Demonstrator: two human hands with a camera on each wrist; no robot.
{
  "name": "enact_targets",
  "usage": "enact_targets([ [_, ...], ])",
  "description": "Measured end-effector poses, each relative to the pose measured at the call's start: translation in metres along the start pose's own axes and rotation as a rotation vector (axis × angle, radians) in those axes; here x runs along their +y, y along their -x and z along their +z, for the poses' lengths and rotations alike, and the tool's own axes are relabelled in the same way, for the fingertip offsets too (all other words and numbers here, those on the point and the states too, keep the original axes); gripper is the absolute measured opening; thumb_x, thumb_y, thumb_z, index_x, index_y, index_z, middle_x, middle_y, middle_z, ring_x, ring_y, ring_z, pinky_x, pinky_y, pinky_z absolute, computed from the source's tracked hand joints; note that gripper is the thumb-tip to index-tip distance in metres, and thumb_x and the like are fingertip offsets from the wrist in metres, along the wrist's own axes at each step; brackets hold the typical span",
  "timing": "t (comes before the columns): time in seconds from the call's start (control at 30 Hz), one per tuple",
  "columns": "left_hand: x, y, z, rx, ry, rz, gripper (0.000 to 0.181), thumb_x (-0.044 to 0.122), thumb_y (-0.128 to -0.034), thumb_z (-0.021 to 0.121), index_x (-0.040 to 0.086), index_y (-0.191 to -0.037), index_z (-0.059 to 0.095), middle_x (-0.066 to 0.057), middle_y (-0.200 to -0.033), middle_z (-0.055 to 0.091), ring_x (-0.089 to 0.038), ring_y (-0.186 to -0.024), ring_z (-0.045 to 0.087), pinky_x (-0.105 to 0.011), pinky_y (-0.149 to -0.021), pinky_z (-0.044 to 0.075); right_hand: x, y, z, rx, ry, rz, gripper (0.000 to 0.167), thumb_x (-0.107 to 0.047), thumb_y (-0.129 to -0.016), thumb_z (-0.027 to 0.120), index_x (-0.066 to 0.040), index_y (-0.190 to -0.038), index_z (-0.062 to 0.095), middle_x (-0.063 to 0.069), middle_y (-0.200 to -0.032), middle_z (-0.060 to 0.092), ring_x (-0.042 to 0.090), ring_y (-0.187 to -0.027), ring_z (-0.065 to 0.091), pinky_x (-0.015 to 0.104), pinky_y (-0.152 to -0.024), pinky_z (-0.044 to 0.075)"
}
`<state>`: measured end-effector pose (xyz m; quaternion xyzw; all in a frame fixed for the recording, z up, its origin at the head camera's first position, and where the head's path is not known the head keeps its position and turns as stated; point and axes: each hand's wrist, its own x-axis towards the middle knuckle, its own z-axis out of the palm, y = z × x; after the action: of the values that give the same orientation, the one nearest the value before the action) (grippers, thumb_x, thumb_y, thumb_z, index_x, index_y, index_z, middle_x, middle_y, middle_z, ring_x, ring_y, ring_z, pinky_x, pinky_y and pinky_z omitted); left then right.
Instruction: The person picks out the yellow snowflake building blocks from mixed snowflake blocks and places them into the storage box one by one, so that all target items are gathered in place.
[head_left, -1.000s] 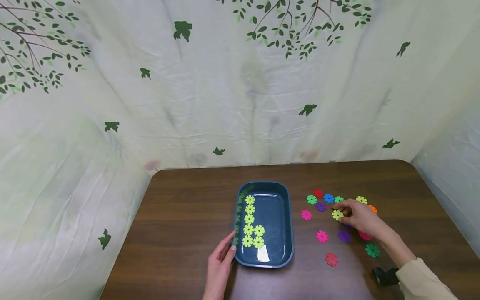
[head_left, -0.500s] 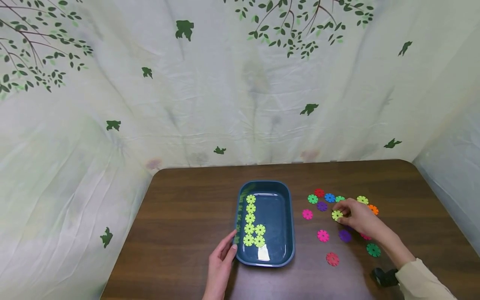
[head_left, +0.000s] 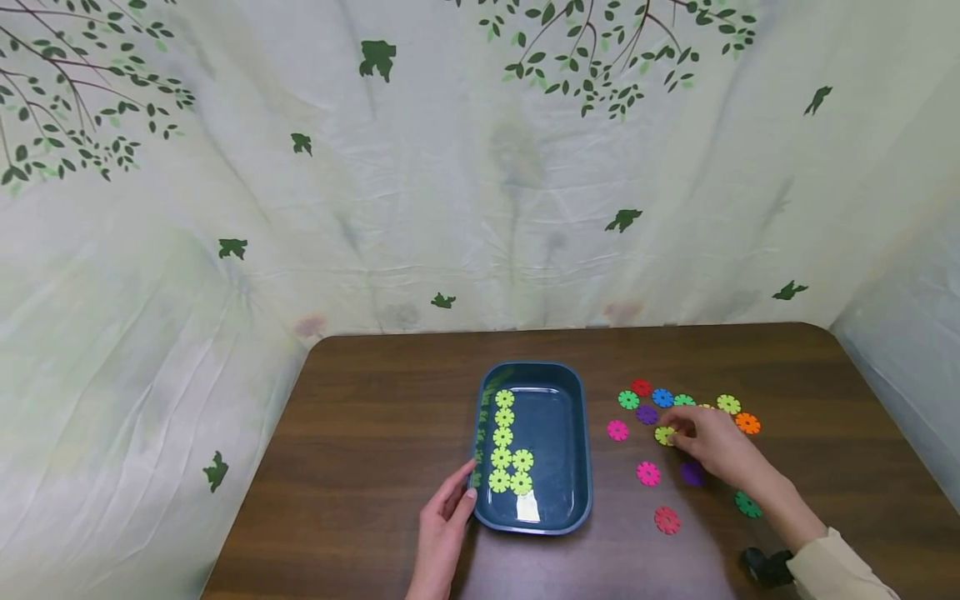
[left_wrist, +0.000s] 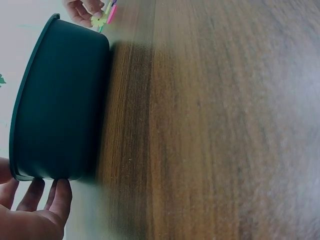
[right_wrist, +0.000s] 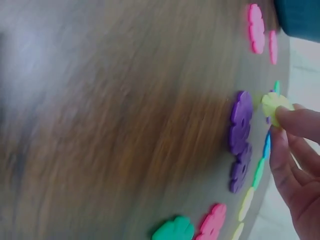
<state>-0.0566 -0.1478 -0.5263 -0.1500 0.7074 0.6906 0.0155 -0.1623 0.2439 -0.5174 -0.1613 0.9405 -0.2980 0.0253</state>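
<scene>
A right hand (head_left: 708, 442) is pinching a yellow-green disc (head_left: 663, 436), flower-shaped and tilted, between thumb and fingers, well to the right of a blue tray (head_left: 557, 450); whether the disc's lower edge is touching the tabletop cannot be told. The left hand (head_left: 442, 525) is resting relaxed fingers against the tray's near left side.

Inside the tray, seven yellow-green pieces (head_left: 502, 436) are lying along the left: five forming a column, two sitting just right of its near end. Around the right hand, more discs are lying scattered. A blue disc (head_left: 662, 397) and a red disc (head_left: 641, 387) are sitting on the far side, an orange disc (head_left: 747, 423) is lying to the right, and a pink disc (head_left: 648, 474) is resting nearer, left of a purple disc (head_left: 692, 473). A black object (head_left: 767, 567) is lying beside the cream sleeve (head_left: 840, 571). Beyond the brown wooden table (head_left: 375, 467), a pale curtain (head_left: 450, 192) is hanging, showing leafy branches and green birds.
</scene>
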Motion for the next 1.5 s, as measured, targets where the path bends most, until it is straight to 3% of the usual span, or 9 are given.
enact_targets([
  [0.2,-0.001,0.0,0.001,-0.003,0.006,0.01,0.038,0.008,-0.0975,0.058,0.012,-0.135,0.061,-0.01,-0.144,0.051,-0.028,-0.135,0.042,-0.042,-0.108,0.038,-0.008,-0.001,0.0,-0.004,-0.028,0.014,0.018,-0.002,-0.084,0.074,-0.016,-0.096,0.073,-0.009,-0.077,0.06,0.011,-0.07,0.054,0.029,-0.062,0.049],
  [0.37,-0.001,0.0,0.001,-0.009,0.025,0.016,0.037,0.007,-0.0974,0.058,0.012,-0.134,0.061,-0.009,-0.143,0.052,-0.026,-0.135,0.043,-0.037,-0.107,0.039,-0.018,-0.003,-0.002,0.003,-0.057,0.018,0.019,-0.002,-0.086,0.072,-0.016,-0.099,0.073,-0.008,-0.082,0.064,0.012,-0.071,0.056,0.026,-0.061,0.049],
  [0.5,-0.002,-0.001,0.001,-0.012,0.038,0.018,0.037,0.007,-0.0972,0.058,0.011,-0.134,0.061,-0.008,-0.142,0.052,-0.025,-0.134,0.043,-0.033,-0.105,0.04,-0.028,-0.006,-0.003,0.011,-0.076,-0.001,0.02,-0.002,-0.086,0.072,-0.016,-0.101,0.074,-0.006,-0.089,0.068,0.012,-0.076,0.059,0.027,-0.066,0.054],
  [1.0,-0.002,0.0,0.001,-0.007,0.042,0.022,0.037,0.006,-0.0971,0.058,0.011,-0.134,0.061,-0.008,-0.142,0.052,-0.025,-0.134,0.043,-0.032,-0.105,0.04,-0.064,-0.023,0.002,0.049,-0.2,-0.085,0.022,-0.002,-0.084,0.076,-0.015,-0.102,0.073,-0.007,-0.091,0.068,0.009,-0.079,0.064,0.026,-0.07,0.056],
  [1.27,-0.001,0.0,0.001,-0.003,0.032,0.025,0.038,0.006,-0.097,0.058,0.011,-0.134,0.061,-0.008,-0.142,0.052,-0.025,-0.134,0.043,-0.032,-0.105,0.039,-0.087,-0.031,0.005,0.04,-0.282,-0.065,0.023,-0.002,-0.088,0.071,-0.017,-0.105,0.073,-0.005,-0.097,0.068,0.014,-0.081,0.062,0.027,-0.071,0.056],
  [1.5,-0.001,0.0,0.002,-0.001,0.028,0.023,0.038,0.006,-0.0971,0.058,0.012,-0.134,0.061,-0.008,-0.142,0.052,-0.025,-0.134,0.043,-0.034,-0.106,0.039,-0.104,-0.041,0.01,0.005,-0.349,-0.032,0.023,-0.003,-0.09,0.07,-0.017,-0.108,0.072,-0.004,-0.099,0.069,0.018,-0.081,0.062,0.028,-0.064,0.056],
])
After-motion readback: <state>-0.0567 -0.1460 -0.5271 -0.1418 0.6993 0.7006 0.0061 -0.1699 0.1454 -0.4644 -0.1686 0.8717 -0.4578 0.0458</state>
